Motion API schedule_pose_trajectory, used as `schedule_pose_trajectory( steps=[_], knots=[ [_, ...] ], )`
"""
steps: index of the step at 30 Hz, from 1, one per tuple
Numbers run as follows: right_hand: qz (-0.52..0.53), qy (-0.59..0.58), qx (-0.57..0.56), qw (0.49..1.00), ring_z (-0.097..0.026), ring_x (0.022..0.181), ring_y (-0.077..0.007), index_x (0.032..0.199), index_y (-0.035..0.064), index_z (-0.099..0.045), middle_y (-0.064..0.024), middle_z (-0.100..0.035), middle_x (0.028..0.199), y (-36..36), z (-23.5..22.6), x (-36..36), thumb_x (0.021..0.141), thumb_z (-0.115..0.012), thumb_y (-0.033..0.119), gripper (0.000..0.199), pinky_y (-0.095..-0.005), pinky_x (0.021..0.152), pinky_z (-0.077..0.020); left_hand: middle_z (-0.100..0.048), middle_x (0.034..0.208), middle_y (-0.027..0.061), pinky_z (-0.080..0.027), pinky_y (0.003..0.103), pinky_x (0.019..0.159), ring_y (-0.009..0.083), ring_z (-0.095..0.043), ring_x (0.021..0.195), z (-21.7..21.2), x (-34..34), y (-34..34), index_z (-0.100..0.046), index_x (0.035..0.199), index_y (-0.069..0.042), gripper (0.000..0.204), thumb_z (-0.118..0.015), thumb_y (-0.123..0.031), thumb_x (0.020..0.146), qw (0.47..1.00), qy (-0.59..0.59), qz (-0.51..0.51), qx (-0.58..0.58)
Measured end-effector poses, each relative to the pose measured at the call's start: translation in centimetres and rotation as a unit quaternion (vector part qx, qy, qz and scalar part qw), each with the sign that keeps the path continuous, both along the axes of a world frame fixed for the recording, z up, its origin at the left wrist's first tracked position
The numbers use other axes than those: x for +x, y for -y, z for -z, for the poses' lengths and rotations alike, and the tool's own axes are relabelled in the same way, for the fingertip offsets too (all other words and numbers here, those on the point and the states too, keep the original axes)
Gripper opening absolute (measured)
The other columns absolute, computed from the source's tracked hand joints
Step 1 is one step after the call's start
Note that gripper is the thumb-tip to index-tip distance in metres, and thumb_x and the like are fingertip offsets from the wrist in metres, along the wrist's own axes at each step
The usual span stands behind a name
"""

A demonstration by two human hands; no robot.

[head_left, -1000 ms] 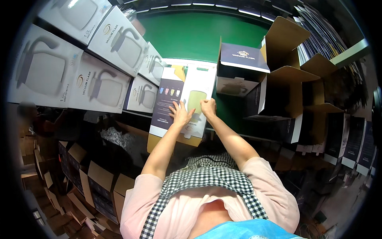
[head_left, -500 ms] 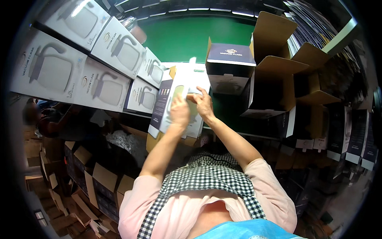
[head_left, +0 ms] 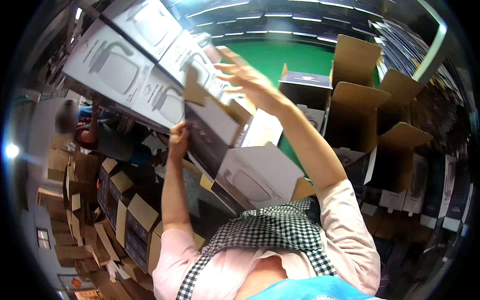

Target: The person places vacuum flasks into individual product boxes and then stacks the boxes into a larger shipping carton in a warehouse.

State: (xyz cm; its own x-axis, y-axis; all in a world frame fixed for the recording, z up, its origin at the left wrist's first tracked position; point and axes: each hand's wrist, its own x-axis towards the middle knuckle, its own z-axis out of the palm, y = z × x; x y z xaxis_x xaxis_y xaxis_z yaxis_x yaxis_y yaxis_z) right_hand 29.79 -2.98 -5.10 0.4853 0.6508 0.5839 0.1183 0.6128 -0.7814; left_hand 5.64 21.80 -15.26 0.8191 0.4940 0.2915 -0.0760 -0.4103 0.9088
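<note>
A flask carton [head_left: 206,137], with dark side panels, a white face and brown inner flaps, stands partly unfolded and tilted in front of my body. My left hand [head_left: 178,142] is closed on its left edge, the fingers partly hidden behind the panel. Above the carton's far flaps is my right hand [head_left: 252,85], fingers spread and somewhat blurred, with nothing visible in it. Beneath and beside the carton, a white printed panel [head_left: 265,129] shows on the green table. I cannot tell whether it belongs to the same carton.
White flask boxes [head_left: 114,67] are stacked at the left. Open cartons [head_left: 352,117] stand at the right, beside a dark-topped box [head_left: 306,80]. Flat cardboard sheets [head_left: 405,47] lean at the far right. Another person [head_left: 115,135] and brown cartons [head_left: 137,220] are at the lower left.
A flat carton under both hands has been lifted and spread into a box shape. My left hand moved left with its edge; my right hand rose away from it. The view has tilted.
</note>
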Motion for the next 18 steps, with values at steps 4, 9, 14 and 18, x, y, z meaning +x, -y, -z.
schedule_pose_trajectory(
  steps=[4,9,14,18],
  knots=[
    [-0.11,-0.048,-0.108,0.987,-0.058,0.117,-0.03,0.134,0.003,-0.053,-0.0195,-0.059,0.129,-3.3,-1.5,-2.1,0.091,-0.059,0.044,0.059,-0.0398,0.101,-0.0418,-0.065,0.091,0.0013,-0.044,0.025,0.076,0.0095,-0.055,0.083,0.5,7.3,5.5,-0.062,0.107,0.005,0.042,-0.052,-0.035,0.103,0.995,-0.084,0.046,-0.029],
    [0.275,-0.086,-0.094,0.953,-0.06,0.078,-0.0339,0.091,-0.0049,-0.053,-0.0206,-0.061,0.08,-1.9,-0.3,-2.0,0.091,-0.057,0.02,0.025,-0.0407,0.077,-0.0469,-0.031,0.147,0.0184,-0.027,0.046,0.111,0.033,-0.035,0.133,-7.2,1.5,17.5,-0.02,0.146,0.003,0.086,-0.06,-0.047,0.09,0.963,0.067,0.07,-0.252],
    [0.285,-0.09,-0.124,0.946,-0.055,0.105,-0.0476,0.108,-0.0085,-0.051,-0.0323,-0.058,0.102,-0.7,0.8,-3.5,0.09,-0.058,0.018,0.033,-0.0515,0.094,-0.043,-0.03,0.154,0.0245,-0.024,0.043,0.119,0.0332,-0.032,0.143,-14.2,1.2,26.0,-0.012,0.154,0.006,0.095,-0.059,-0.038,0.085,0.985,-0.123,0.124,-0.009],
    [0.206,-0.107,-0.111,0.966,-0.058,0.095,-0.0463,0.105,-0.0087,-0.052,-0.0307,-0.06,0.098,2.4,0.3,-2.9,0.088,-0.056,0.015,0.03,-0.051,0.089,-0.0447,-0.061,0.123,0.0289,-0.045,0.04,0.103,0.0334,-0.061,0.116,-16.7,-2.0,24.0,-0.047,0.135,0.014,0.071,-0.048,-0.039,0.087,0.987,-0.15,-0.047,-0.031]
  ],
)
